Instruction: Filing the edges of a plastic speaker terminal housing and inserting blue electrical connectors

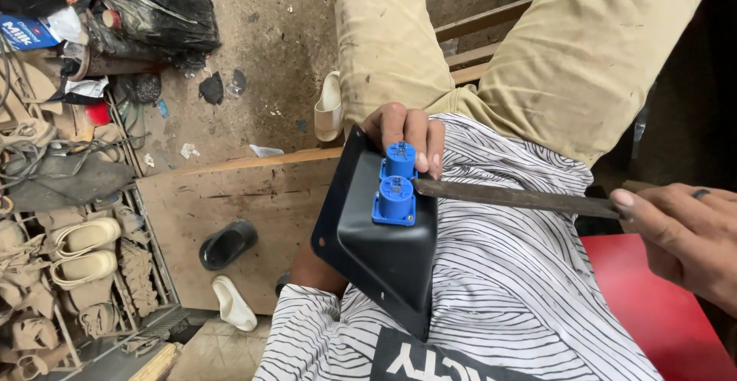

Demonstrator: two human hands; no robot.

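My left hand [408, 133] grips the top edge of a black metal plate [384, 254], fingers curled over it beside two blue round sockets [396, 185] mounted in the plate. The plate rests against my striped shirt [522, 273]. My right hand [683, 231] holds the handle end of a long flat metal file [514, 197]. The file's tip touches the plate edge right next to the lower blue socket.
My legs in tan trousers [583, 51] reach forward over a wooden bench. A plywood sheet [230, 204] lies on the dirt floor with loose sandals [227, 244]. A rack of shoes [69, 243] and black bags [153, 4] stand left. A red surface [660, 312] is at the right.
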